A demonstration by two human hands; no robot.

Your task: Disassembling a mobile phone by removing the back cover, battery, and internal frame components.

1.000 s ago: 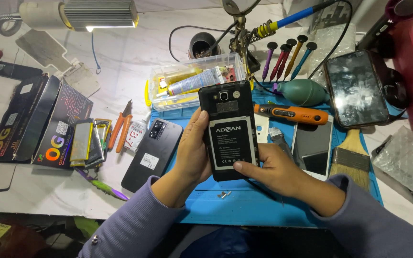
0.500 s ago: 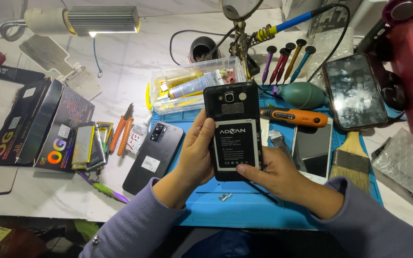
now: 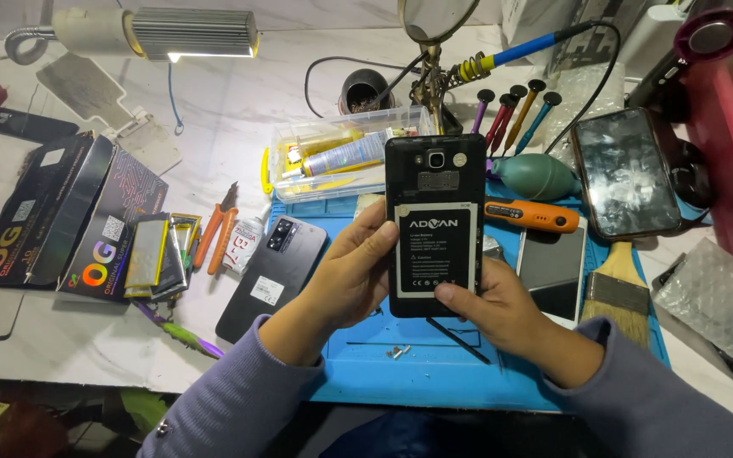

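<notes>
Both hands, left hand [image 3: 345, 276] and right hand [image 3: 494, 309], clamped on open-backed phone [image 3: 434, 225] above blue mat [image 3: 434, 373]; exposed battery [image 3: 434, 250] likely to slip out if tilted.

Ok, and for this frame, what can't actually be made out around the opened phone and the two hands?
Head view, the only one:
- Opened phone: its screen side faces away; its left edge is covered by the left hand.
- Right hand: fingers behind the phone are hidden; its thumb covers the battery's lower corner.
- Thin dark tool under the right hand: its upper end is hidden.
- Loose screws on the blue mat: too small to identify.
</notes>
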